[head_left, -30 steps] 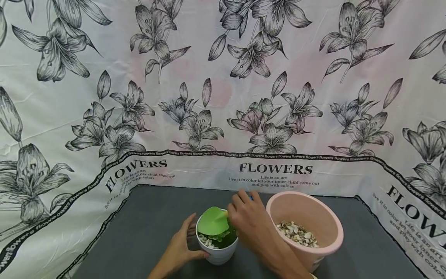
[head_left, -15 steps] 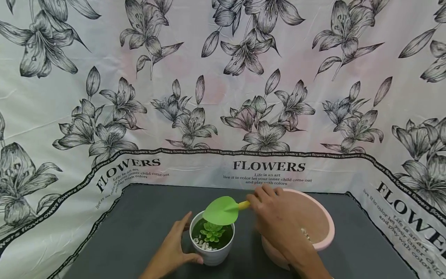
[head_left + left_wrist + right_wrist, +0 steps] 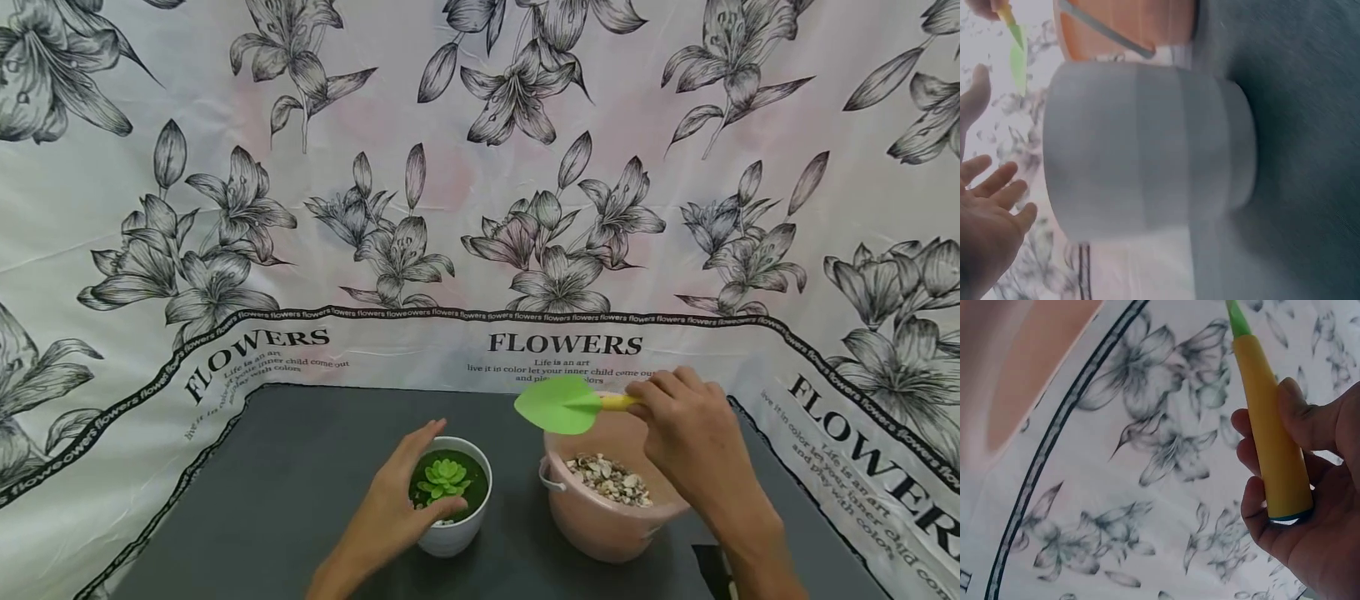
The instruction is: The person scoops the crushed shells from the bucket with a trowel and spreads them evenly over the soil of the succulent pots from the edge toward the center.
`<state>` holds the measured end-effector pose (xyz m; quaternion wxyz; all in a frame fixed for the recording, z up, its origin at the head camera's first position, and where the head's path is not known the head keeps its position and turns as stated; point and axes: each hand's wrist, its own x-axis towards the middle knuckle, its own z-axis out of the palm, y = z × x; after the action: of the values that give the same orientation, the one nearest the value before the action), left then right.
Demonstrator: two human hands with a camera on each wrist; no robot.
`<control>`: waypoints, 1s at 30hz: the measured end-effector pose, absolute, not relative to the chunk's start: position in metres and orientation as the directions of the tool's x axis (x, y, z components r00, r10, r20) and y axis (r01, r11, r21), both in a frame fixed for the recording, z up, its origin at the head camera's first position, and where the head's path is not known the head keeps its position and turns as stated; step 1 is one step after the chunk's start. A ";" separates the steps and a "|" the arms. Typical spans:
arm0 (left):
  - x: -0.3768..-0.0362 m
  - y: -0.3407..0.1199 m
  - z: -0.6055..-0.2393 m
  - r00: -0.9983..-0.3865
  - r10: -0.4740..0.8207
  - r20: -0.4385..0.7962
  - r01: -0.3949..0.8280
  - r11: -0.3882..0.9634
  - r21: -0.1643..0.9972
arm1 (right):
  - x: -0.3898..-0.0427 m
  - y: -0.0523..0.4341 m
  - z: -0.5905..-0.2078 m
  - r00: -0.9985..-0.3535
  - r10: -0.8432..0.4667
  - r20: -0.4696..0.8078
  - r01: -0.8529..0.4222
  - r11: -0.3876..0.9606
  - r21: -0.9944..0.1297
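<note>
My right hand [image 3: 686,442] grips the yellow handle [image 3: 1272,434] of a small shovel with a green blade [image 3: 558,406], raised above the pink bucket's rim. Thumb and curled fingers close round the handle in the right wrist view. The blade points left. Beside the white pot [image 3: 450,540], my left hand [image 3: 386,500] is held with fingers and thumb spread. A gap shows between that hand [image 3: 991,219] and the pot in the left wrist view. Inside the pot sits a green succulent [image 3: 444,478], with a few white pebbles partly hidden by my thumb.
The pink bucket [image 3: 592,529] stands right of the pot, with pale and brown stones [image 3: 611,481] in its bottom and a grey handle at its left side. Both stand on a dark grey tabletop [image 3: 292,467]. A flower-printed cloth [image 3: 405,358] hangs behind and at both sides.
The shovel has moved from over the pot, right and up, to above the bucket in my right hand. My left hand's fingers have lifted off the pot's side. The head view has shifted slightly.
</note>
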<state>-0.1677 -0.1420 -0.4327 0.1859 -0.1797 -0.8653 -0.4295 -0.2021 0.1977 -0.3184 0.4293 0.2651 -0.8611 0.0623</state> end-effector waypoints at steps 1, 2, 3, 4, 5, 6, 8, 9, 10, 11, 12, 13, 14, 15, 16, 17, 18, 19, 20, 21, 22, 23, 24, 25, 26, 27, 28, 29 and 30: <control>-0.169 -0.139 -0.430 -0.855 0.163 0.492 0.489 0.567 0.663 | -0.203 0.203 -0.318 -0.492 -0.395 0.775 -0.506 0.855 0.114; -0.170 -0.136 -0.428 -0.844 0.175 0.507 0.508 0.566 0.649 | -0.203 0.207 -0.318 -0.493 -0.390 0.777 -0.504 0.857 0.111; -0.171 -0.133 -0.426 -0.833 0.186 0.521 0.525 0.562 0.639 | -0.204 0.211 -0.318 -0.495 -0.388 0.777 -0.497 0.861 0.113; -0.172 -0.129 -0.424 -0.823 0.198 0.533 0.541 0.557 0.630 | -0.204 0.215 -0.319 -0.496 -0.386 0.778 -0.491 0.863 0.115; -0.174 -0.126 -0.422 -0.814 0.205 0.543 0.554 0.554 0.622 | -0.205 0.219 -0.319 -0.498 -0.387 0.777 -0.488 0.865 0.118; -0.175 -0.122 -0.419 -0.809 0.213 0.547 0.563 0.547 0.619 | -0.206 0.222 -0.320 -0.498 -0.390 0.774 -0.483 0.867 0.126; -0.178 -0.113 -0.416 -0.805 0.227 0.549 0.575 0.530 0.624 | -0.209 0.227 -0.323 -0.492 -0.408 0.769 -0.475 0.866 0.156; -0.180 -0.107 -0.414 -0.805 0.237 0.543 0.577 0.524 0.627 | -0.211 0.229 -0.326 -0.489 -0.418 0.766 -0.472 0.865 0.171; -0.181 -0.102 -0.412 -0.809 0.251 0.532 0.577 0.514 0.635 | -0.213 0.231 -0.329 -0.485 -0.431 0.761 -0.472 0.862 0.187; -0.183 -0.096 -0.411 -0.810 0.267 0.522 0.579 0.503 0.642 | -0.215 0.233 -0.332 -0.481 -0.445 0.755 -0.472 0.858 0.205; -0.185 -0.089 -0.409 -0.813 0.284 0.508 0.578 0.493 0.650 | -0.217 0.234 -0.335 -0.485 -0.456 0.746 -0.469 0.856 0.218; -0.186 -0.083 -0.409 -0.821 0.299 0.487 0.570 0.490 0.660 | -0.219 0.236 -0.339 -0.492 -0.466 0.735 -0.467 0.854 0.229; -0.188 -0.077 -0.408 -0.824 0.314 0.472 0.567 0.488 0.664 | -0.221 0.236 -0.342 -0.501 -0.475 0.723 -0.465 0.853 0.238; -0.190 -0.072 -0.408 -0.827 0.331 0.456 0.563 0.488 0.667 | -0.222 0.237 -0.345 -0.517 -0.482 0.708 -0.459 0.854 0.246; -0.192 -0.066 -0.408 -0.830 0.344 0.438 0.557 0.490 0.671 | -0.223 0.237 -0.348 -0.529 -0.491 0.692 -0.455 0.853 0.256; -0.194 -0.060 -0.409 -0.831 0.361 0.424 0.556 0.495 0.668 | -0.224 0.237 -0.351 -0.545 -0.500 0.673 -0.446 0.853 0.272; -0.196 -0.054 -0.410 -0.835 0.376 0.402 0.548 0.507 0.665 | -0.224 0.236 -0.354 -0.562 -0.508 0.653 -0.435 0.853 0.289; -0.198 -0.049 -0.410 -0.837 0.391 0.382 0.543 0.516 0.663 | -0.225 0.235 -0.356 -0.576 -0.518 0.632 -0.424 0.851 0.311; -0.200 -0.043 -0.411 -0.839 0.404 0.364 0.539 0.528 0.656 | -0.225 0.234 -0.358 -0.587 -0.528 0.614 -0.413 0.847 0.334; -0.202 -0.038 -0.412 -0.842 0.417 0.342 0.532 0.538 0.654 | -0.226 0.233 -0.360 -0.595 -0.539 0.596 -0.403 0.842 0.359; -0.204 -0.032 -0.413 -0.849 0.424 0.314 0.517 0.549 0.657 | -0.227 0.231 -0.362 -0.598 -0.553 0.580 -0.395 0.833 0.386; -0.205 -0.027 -0.414 -0.856 0.427 0.290 0.502 0.559 0.660 | -0.229 0.229 -0.364 -0.602 -0.563 0.566 -0.388 0.826 0.409; -0.206 -0.023 -0.414 -0.863 0.426 0.271 0.489 0.574 0.657 | -0.230 0.227 -0.367 -0.603 -0.570 0.559 -0.384 0.821 0.423; -0.207 -0.018 -0.415 -0.870 0.421 0.255 0.475 0.584 0.658 | -0.232 0.225 -0.370 -0.602 -0.575 0.554 -0.377 0.816 0.438; -0.207 -0.014 -0.416 -0.880 0.411 0.237 0.456 0.597 0.660 | -0.233 0.223 -0.372 -0.600 -0.578 0.553 -0.371 0.814 0.448; -0.208 -0.011 -0.417 -0.889 0.399 0.223 0.438 0.603 0.667 | -0.235 0.222 -0.375 -0.599 -0.577 0.555 -0.360 0.813 0.457; -0.208 -0.008 -0.418 -0.899 0.383 0.213 0.419 0.608 0.674 | -0.236 0.220 -0.376 -0.600 -0.574 0.557 -0.352 0.815 0.461; -0.207 -0.006 -0.420 -0.905 0.367 0.216 0.409 0.610 0.679 | -0.237 0.219 -0.377 -0.611 -0.568 0.552 -0.343 0.818 0.462; -0.207 -0.004 -0.421 -0.908 0.354 0.224 0.404 0.605 0.686 | -0.237 0.218 -0.378 -0.621 -0.560 0.548 -0.332 0.822 0.463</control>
<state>-0.2073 -0.0044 -0.4211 0.0325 -0.2118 -0.8951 -0.3910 -0.2375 0.2182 -0.3776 0.3548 0.2517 -0.8860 -0.1604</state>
